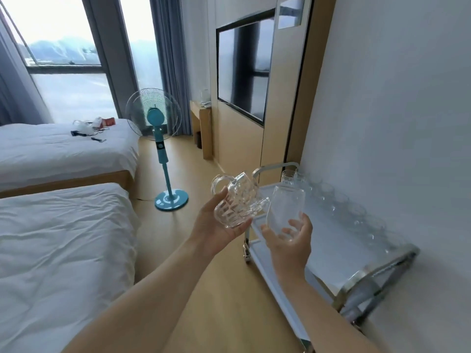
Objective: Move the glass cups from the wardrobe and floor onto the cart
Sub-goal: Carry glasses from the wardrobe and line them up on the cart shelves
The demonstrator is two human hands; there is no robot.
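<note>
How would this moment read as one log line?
left hand: holds ribbed glass mug | right hand: holds smooth clear glass cup | both above white metal-framed cart

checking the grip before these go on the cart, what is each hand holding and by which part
The left hand holds a faceted glass mug by its base and lower body, not its handle. The right hand holds a smooth glass cup around its lower end.

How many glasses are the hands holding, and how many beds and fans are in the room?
Glasses held: 2, a handled mug in the left hand, a smooth glass in the right hand
Beds: 2
Fans: 1
Total: 5
</note>
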